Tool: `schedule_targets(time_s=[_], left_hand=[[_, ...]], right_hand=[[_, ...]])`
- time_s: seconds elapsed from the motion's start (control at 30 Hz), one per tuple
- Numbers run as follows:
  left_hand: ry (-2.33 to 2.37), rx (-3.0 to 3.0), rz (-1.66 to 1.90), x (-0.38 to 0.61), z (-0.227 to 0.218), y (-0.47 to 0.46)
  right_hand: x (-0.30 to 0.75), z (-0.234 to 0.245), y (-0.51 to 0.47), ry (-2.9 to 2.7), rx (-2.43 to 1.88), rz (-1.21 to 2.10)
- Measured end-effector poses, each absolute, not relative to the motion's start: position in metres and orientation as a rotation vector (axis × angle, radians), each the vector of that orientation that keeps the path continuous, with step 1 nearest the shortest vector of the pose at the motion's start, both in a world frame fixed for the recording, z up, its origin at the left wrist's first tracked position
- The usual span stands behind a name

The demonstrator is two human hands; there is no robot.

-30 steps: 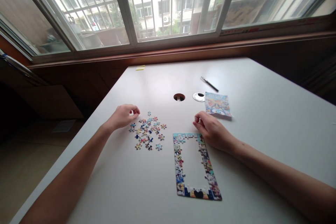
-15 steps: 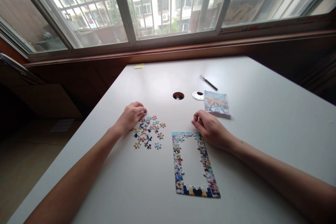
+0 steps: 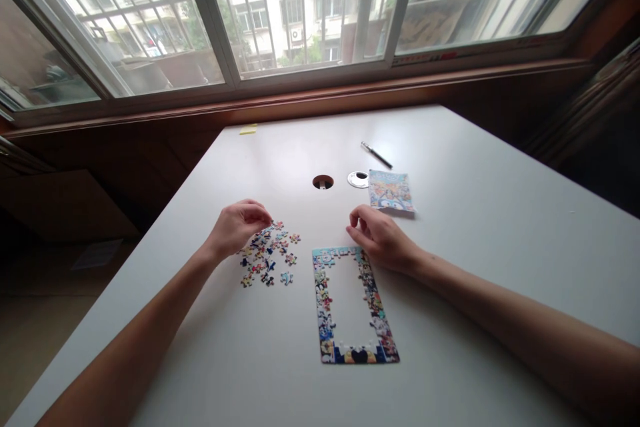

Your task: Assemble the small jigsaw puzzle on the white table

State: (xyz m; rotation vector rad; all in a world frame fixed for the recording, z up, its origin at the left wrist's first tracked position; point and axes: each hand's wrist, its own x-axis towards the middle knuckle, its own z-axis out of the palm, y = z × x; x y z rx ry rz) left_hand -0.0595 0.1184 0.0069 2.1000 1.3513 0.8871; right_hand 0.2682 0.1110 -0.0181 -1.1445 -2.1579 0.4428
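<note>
My left hand (image 3: pixel 242 227) is over the upper left of a loose heap of jigsaw puzzle pieces (image 3: pixel 270 265), thumb and fingers pinched together. Whatever is between those fingertips, if anything, is too small to make out. The pieces are small and many-coloured, some dark blue, some pale blue. Right of them lies a puzzle border (image 3: pixel 326 340), a joined rectangular frame of pieces with a bare white middle. At its upper right corner rests my right hand (image 3: pixel 383 237), fingers curled in and nothing visible in them.
A square picture packet (image 3: pixel 391 192) lies beyond my right hand, beside a silver ring-shaped cover (image 3: pixel 357 179). A round hole (image 3: pixel 323 182) opens in the white table (image 3: pixel 240 360). A black pen (image 3: pixel 377 155) and yellow tape (image 3: pixel 249 129) are farther back, below a barred window (image 3: pixel 310 13).
The whole view has shifted, so the table things appear farther left. My left hand has lifted slightly from the pieces, its fingers still pinched. My right hand stays by the border's corner.
</note>
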Motion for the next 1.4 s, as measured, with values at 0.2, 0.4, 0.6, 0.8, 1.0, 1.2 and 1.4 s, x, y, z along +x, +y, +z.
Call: schedule_targets(time_s=[0.2, 0.4, 0.6, 0.8, 1.0, 1.2, 1.4], left_hand=[[0.967, 1.869, 1.010, 0.011, 0.014, 0.070], [0.916, 1.771, 1.094, 0.033, 0.007, 0.051], [0.897, 1.748, 1.097, 0.032, 0.004, 0.052], [1.031, 2.004, 1.082, 0.031, 0.003, 0.051], [0.994, 2.515, 0.916, 0.031, -0.009, 0.049], [0.962, 2.610, 0.814, 0.034, -0.011, 0.047], [0.970, 2.615, 0.769, 0.034, -0.008, 0.047]], right_hand=[[0.257, -0.002, 0.094, -2.241, -0.753, 0.446], [0.250, 0.002, 0.082, -2.216, -0.684, 0.486], [0.249, 0.004, 0.081, -2.217, -0.725, 0.523], [0.257, 0.012, 0.088, -2.251, -0.841, 0.601], [0.268, 0.015, 0.099, -2.451, -0.937, 0.742], [0.267, 0.010, 0.097, -2.502, -0.971, 0.751], [0.264, 0.010, 0.096, -2.491, -1.019, 0.722]])
